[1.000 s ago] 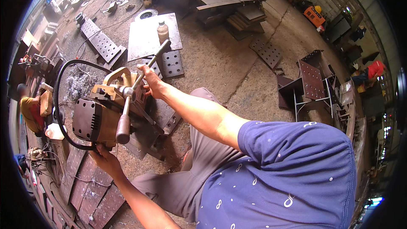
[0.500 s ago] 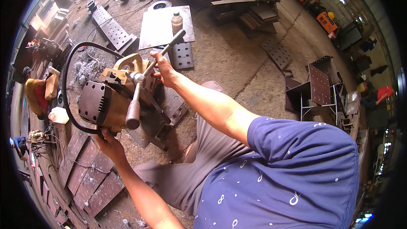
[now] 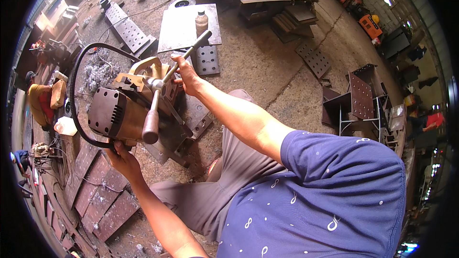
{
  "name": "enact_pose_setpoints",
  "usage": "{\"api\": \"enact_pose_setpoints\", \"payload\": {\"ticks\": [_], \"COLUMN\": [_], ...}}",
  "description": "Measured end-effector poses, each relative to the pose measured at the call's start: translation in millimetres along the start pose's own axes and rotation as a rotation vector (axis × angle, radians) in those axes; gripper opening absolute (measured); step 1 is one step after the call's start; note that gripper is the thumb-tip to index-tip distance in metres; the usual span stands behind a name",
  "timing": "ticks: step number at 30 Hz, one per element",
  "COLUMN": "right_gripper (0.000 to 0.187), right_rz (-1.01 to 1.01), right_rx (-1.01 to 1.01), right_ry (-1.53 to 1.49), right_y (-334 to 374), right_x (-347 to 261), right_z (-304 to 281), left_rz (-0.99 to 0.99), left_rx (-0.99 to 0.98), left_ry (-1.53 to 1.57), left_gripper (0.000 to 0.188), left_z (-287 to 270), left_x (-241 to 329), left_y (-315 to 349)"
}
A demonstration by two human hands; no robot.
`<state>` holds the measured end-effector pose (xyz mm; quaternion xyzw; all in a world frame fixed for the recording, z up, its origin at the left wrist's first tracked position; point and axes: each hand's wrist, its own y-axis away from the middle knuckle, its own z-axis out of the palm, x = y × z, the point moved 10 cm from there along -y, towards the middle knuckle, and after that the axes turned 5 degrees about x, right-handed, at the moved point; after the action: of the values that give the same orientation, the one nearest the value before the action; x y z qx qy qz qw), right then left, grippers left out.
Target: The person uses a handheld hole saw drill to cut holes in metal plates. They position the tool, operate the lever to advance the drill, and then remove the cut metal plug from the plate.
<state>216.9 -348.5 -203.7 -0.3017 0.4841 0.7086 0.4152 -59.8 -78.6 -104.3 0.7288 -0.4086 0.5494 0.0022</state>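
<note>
A magnetic drill (image 3: 131,110) with a tan body, a dark ribbed motor cover and a black corrugated hose (image 3: 75,81) stands before me, tilted in the view. My right hand (image 3: 187,77) is closed around one spoke of its feed handle (image 3: 193,48). A second spoke with a dark grip (image 3: 151,126) points toward me. At the near lower end of the motor, where the hose joins, my left hand (image 3: 123,162) holds on, thumb on top and its other fingers partly hidden. Beneath the drill lies a holed steel plate (image 3: 196,114); the drill bit is hidden.
A pale plate (image 3: 167,31) with a bottle (image 3: 201,21) on it lies beyond the drill. Metal shavings (image 3: 98,74) and drilled plates (image 3: 107,196) are on the left. Stacked steel (image 3: 291,12) and a frame (image 3: 361,95) stand farther right. A person (image 3: 40,105) crouches at far left.
The view has shifted slightly. Both hands keep their places on the drill, and the feed handle shows no clear turn.
</note>
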Motion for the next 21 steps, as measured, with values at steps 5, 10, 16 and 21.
{"api": "enact_pose_setpoints", "payload": {"ticks": [5,10,16,21], "right_gripper": [0.091,0.089,0.098,0.068], "right_rz": [-0.019,-0.016,0.021,-0.272], "right_rx": [-0.016,-0.015,-0.024,0.179], "right_ry": [0.013,-0.021,0.092,0.168], "right_y": [-9,-2,13,-4], "right_x": [2,-3,-14,-62], "right_z": [-4,-1,9,-42], "left_rz": [-0.015,-0.051,-0.101,0.002], "left_rx": [-0.006,0.001,0.025,-0.017], "left_ry": [0.036,0.058,0.024,0.098], "left_gripper": [0.046,0.047,0.043,0.041], "left_z": [5,4,-2,38], "left_x": [8,5,3,3], "left_y": [0,0,3,-7]}}
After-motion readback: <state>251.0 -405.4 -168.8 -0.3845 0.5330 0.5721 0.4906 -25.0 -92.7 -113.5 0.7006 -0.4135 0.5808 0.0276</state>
